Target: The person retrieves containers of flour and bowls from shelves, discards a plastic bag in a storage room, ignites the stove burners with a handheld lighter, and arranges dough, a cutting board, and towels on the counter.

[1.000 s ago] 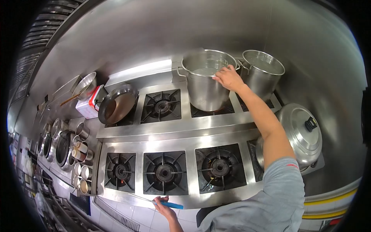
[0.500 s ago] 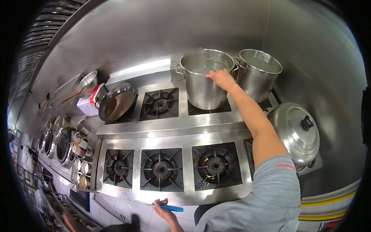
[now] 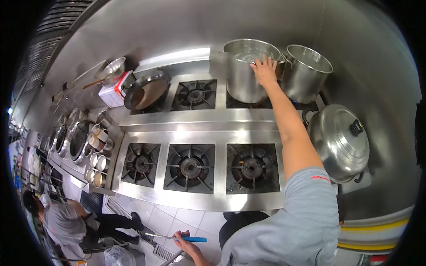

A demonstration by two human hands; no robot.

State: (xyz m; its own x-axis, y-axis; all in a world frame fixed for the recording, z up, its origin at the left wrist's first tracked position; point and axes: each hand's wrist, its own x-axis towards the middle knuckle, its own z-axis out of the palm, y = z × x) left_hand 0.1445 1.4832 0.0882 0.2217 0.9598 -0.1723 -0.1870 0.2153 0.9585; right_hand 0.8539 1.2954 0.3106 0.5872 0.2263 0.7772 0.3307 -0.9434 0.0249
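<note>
A tall steel stockpot [image 3: 246,84] with clear liquid in it stands on a back burner. My right hand [image 3: 265,71] is stretched over its front right rim, fingers spread, holding nothing; whether it touches the rim I cannot tell. Low in front of the range, my left hand [image 3: 182,239] grips a blue-handled tool [image 3: 195,239] with a long thin metal shaft pointing left. Close to the right of the first pot is a second stockpot [image 3: 306,80], also holding liquid. A large domed lid with a black knob [image 3: 356,127] covers a wide pot at the right.
Front burners [image 3: 190,167] line the range. A dark wok [image 3: 148,91] sits at the back left, beside a white and red box [image 3: 114,92] with a steel bowl. Seasoning containers [image 3: 100,164] stand on the left counter. A co-worker [image 3: 66,221] is at lower left.
The view has shifted, placing the range higher. My right hand's fingers have spread open over the pot. My left hand still holds the blue-handled tool. More of the co-worker shows.
</note>
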